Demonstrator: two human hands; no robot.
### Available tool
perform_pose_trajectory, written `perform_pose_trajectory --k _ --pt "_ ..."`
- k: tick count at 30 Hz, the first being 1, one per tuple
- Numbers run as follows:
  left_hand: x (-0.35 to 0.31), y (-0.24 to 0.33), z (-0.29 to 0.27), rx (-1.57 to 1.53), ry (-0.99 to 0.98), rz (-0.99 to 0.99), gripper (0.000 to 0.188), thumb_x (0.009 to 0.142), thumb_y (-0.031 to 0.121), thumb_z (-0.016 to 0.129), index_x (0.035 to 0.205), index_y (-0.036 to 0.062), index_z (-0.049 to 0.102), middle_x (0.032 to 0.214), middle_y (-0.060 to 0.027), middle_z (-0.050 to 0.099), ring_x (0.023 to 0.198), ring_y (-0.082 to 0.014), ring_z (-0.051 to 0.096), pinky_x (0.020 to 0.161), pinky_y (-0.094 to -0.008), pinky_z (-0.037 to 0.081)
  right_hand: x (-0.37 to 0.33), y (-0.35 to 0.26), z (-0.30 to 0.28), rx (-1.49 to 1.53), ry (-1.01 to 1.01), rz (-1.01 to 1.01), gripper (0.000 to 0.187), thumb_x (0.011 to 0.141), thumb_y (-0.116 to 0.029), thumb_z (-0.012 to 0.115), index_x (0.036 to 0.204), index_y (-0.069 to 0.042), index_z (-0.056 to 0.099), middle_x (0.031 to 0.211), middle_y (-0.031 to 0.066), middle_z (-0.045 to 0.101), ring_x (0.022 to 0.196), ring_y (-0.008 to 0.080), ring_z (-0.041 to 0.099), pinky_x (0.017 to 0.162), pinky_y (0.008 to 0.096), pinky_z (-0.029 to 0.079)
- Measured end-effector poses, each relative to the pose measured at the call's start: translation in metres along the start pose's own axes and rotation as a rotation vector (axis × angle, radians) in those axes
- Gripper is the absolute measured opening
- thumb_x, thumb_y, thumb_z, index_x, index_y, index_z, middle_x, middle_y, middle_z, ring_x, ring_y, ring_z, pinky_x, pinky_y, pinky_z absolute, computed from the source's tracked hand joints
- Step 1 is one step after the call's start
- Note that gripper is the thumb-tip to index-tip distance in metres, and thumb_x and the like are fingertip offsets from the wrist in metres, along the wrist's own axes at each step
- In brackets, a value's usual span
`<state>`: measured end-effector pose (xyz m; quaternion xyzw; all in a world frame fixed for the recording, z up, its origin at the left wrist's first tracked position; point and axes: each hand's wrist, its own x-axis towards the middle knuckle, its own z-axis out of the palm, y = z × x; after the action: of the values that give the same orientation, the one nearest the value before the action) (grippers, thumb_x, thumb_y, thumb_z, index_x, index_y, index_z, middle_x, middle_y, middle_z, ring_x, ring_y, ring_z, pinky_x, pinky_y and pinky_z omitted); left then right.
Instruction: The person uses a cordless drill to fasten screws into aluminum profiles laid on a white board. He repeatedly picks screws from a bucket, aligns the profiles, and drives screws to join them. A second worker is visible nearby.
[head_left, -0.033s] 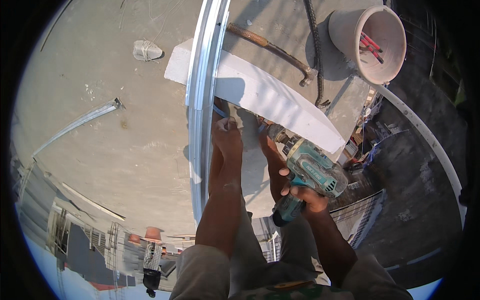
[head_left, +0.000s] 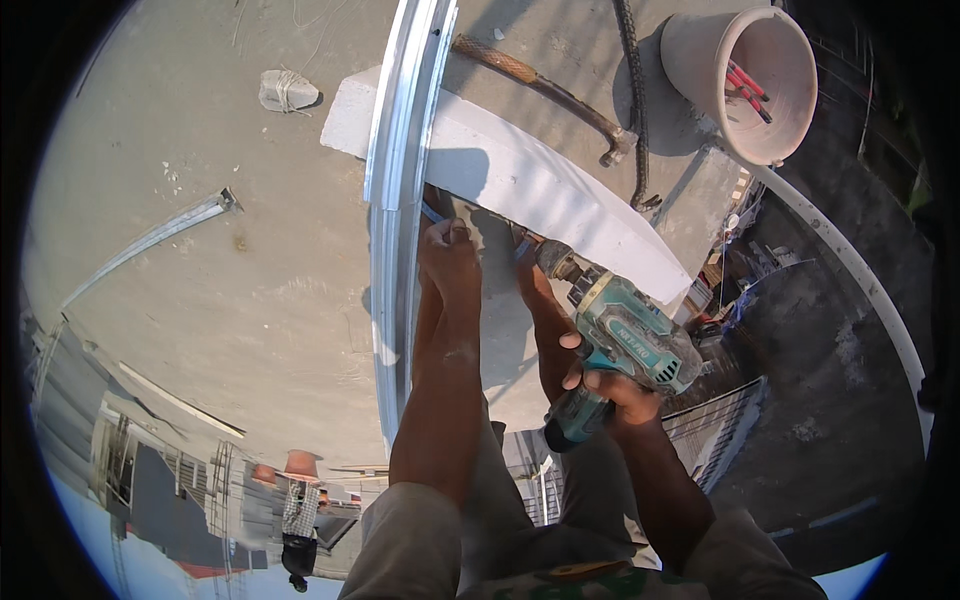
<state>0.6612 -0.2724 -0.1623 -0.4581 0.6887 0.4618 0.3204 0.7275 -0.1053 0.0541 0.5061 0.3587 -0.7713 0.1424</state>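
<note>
In my right hand (head_left: 620, 390) is a dusty teal cordless drill (head_left: 635, 335), my fingers wrapped around its grip. Its chuck points up and left, toward my feet. My left hand (head_left: 450, 250) is closed, thumb and fingers pressed together, beside a long silvery metal channel (head_left: 395, 160). Whatever those fingers hold, if anything, is too small to make out. The channel runs from the far edge down past my left forearm and lies across a white board (head_left: 540, 180). My feet, in blue-strapped sandals, are partly hidden behind my hands and the drill.
Beyond the board lie a hammer (head_left: 550, 95) and a dark ribbed bar (head_left: 637, 110). A pale bucket (head_left: 735, 85) at the far right holds red-handled tools. To the left are a string-wrapped stone (head_left: 288, 91) and a short metal strip (head_left: 150, 245). A person (head_left: 298, 520) stands at lower left.
The view has shifted slightly, so the channel and stone sit a little farther left in the picture. Both hands keep their poses, and the drill stays in my right hand.
</note>
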Motion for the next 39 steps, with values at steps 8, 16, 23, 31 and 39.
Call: perform_pose_trajectory --k 8,16,23,31,39 --pt "0.058 -0.009 0.027 0.281 0.042 0.486 0.050 0.082 0.034 0.070 0.113 -0.0032 0.060 0.116 -0.0221 0.063 0.113 -0.0335 0.057 0.098 -0.0454 0.042 0.022 0.021 -0.017 -0.008 -0.089 -0.054 0.059 0.077 0.003 0.061 0.133 0.010 0.044 0.122 0.0266 0.061 0.082 0.0290 0.069 0.073 0.0353 0.059" --pt "0.092 -0.019 0.039 0.199 0.103 0.240 0.034 0.087 0.020 0.068 0.107 -0.0066 0.062 0.101 -0.0248 0.070 0.093 -0.0369 0.070 0.083 -0.0411 0.053 0.025 0.027 -0.027 -0.019 -0.183 -0.028 0.061 0.079 0.006 0.057 0.136 0.011 0.038 0.126 0.0258 0.059 0.087 0.0293 0.069 0.075 0.0383 0.060" --pt "0.143 -0.034 0.063 0.339 0.229 0.515 0.045 0.085 0.031 0.070 0.112 -0.0036 0.060 0.106 -0.0247 0.067 0.103 -0.0397 0.066 0.089 -0.0432 0.051 0.037 0.020 -0.033 -0.251 -0.303 -0.011 0.056 0.084 0.001 0.062 0.136 0.009 0.041 0.128 0.0206 0.059 0.091 0.0247 0.068 0.077 0.0334 0.059" --pt "0.175 -0.044 0.065 0.688 0.250 0.689 0.051 0.092 0.039 0.059 0.124 -0.0008 0.061 0.121 -0.0196 0.065 0.116 -0.0384 0.060 0.098 -0.0453 0.045 0.031 0.008 -0.026 -0.158 -0.212 0.029 0.049 0.082 0.003 0.070 0.130 0.001 0.059 0.101 0.0060 0.064 0.088 0.0121 0.061 0.083 0.0243 0.052" --pt "0.061 -0.028 0.023 0.166 -0.193 0.162 0.031 0.094 0.015 0.064 0.121 -0.0002 0.061 0.104 -0.0090 0.069 0.086 -0.0213 0.067 0.076 -0.0353 0.055 0.012 0.013 -0.026 -0.053 -0.173 -0.062 0.055 0.078 0.013 0.059 0.131 0.002 0.050 0.122 0.0165 0.066 0.086 0.0174 0.064 0.079 0.0296 0.056"
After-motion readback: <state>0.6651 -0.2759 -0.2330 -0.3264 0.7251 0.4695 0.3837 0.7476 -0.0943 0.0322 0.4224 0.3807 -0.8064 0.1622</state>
